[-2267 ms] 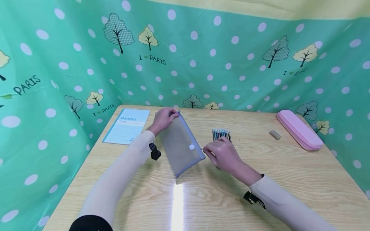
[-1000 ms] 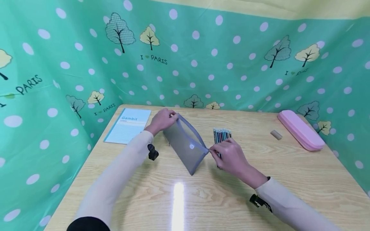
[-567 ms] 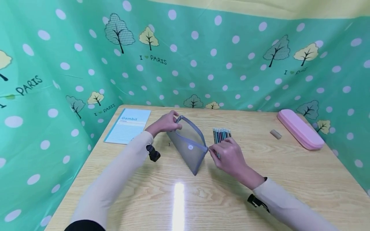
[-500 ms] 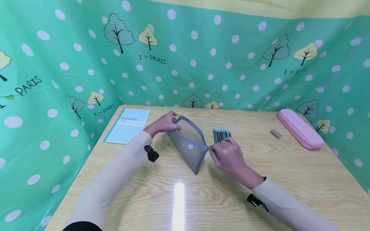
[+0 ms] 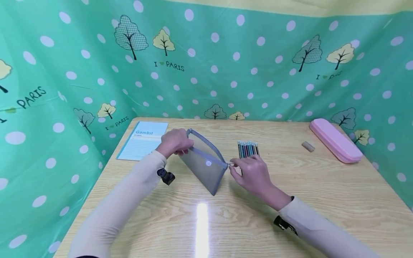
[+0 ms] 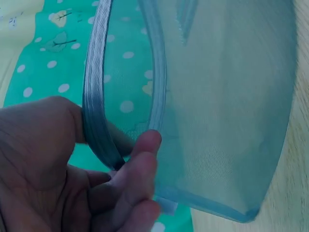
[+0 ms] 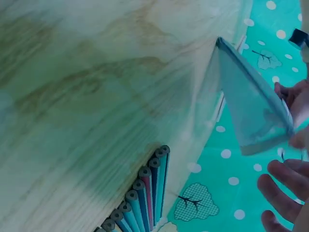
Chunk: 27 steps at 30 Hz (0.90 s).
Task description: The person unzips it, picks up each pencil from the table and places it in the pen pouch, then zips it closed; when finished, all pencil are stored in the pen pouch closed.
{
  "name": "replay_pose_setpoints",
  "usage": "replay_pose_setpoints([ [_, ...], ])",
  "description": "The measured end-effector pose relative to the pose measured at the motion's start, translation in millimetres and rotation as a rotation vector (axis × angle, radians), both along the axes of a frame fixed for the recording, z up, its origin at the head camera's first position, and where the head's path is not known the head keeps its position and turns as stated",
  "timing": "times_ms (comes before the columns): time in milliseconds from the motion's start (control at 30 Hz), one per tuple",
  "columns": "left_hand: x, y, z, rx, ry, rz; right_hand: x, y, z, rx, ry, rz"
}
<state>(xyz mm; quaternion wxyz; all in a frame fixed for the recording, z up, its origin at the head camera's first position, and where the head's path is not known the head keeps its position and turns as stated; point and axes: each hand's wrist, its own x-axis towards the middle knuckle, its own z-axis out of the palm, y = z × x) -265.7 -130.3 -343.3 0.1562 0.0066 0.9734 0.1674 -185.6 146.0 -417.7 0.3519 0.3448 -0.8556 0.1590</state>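
Note:
A grey mesh zipper pouch [image 5: 203, 168] is held tilted above the table, its zipped edge parted into a wide mouth. My left hand [image 5: 175, 141] grips the far end of that mouth; the left wrist view shows its thumb and fingers curled round the pouch's edge band [image 6: 94, 92]. At the nearer right corner, my right hand [image 5: 255, 175] pinches a small loop [image 5: 230, 165] attached to the pouch. Just behind the right hand lies a row of several pencils [image 5: 248, 148], partly covered by it; their ends show in the right wrist view.
A light blue notebook [image 5: 142, 140] lies at the back left of the wooden table [image 5: 258, 229]. Toward the right are a small grey-brown block [image 5: 308, 146] and a pink pencil case [image 5: 335, 140]. A green dotted curtain [image 5: 226, 71] hangs behind the table.
The pouch's mouth, closed at first, has parted widely. My left hand has re-gripped the far end and shifted slightly left with the pouch. My right hand stays by the near corner.

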Motion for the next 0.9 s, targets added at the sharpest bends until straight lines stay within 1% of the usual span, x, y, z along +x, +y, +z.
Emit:
replay_pose_setpoints([
  [67,0.1,0.1,0.4,0.027,0.025,0.003,0.0,3.1,3.6,-0.026,-0.123,-0.008],
  [133,0.2,0.5,0.6,0.057,0.056,0.006,-2.3,9.5,8.5,-0.077,-0.301,-0.036],
  [200,0.3,1.0,0.5,0.098,0.082,0.002,-8.5,20.1,12.7,-0.136,-0.477,-0.087],
  [267,0.5,1.6,0.1,0.145,0.101,-0.006,-17.5,33.8,15.6,-0.182,-0.614,-0.159],
  [333,1.1,1.7,-0.3,0.187,0.104,-0.016,-27.6,48.8,16.7,-0.201,-0.711,-0.225],
  [400,1.6,1.3,-0.6,0.225,0.094,-0.019,-37.2,62.7,16.2,-0.193,-0.785,-0.269],
  [467,1.2,1.1,-0.5,0.246,0.079,-0.014,-45.5,73.9,14.2,-0.183,-0.871,-0.293],
  [567,0.2,0.2,-0.3,0.273,0.058,-0.01,-54.5,83.2,9.8,-0.177,-1.003,-0.305],
  [633,-0.5,0.2,-0.6,0.286,0.049,-0.02,-58.4,85.7,6.0,-0.173,-1.064,-0.311],
  [700,-0.9,0.5,-1.1,0.293,0.046,-0.041,-60.9,86.9,2.1,-0.163,-1.098,-0.311],
  [800,-0.4,2.4,-1.3,0.312,0.035,-0.056,-63.7,88.2,-3.2,-0.151,-1.112,-0.316],
  [900,0.6,4.8,-1.2,0.34,0.012,-0.056,-65.1,88.9,-6.9,-0.143,-1.106,-0.32],
])
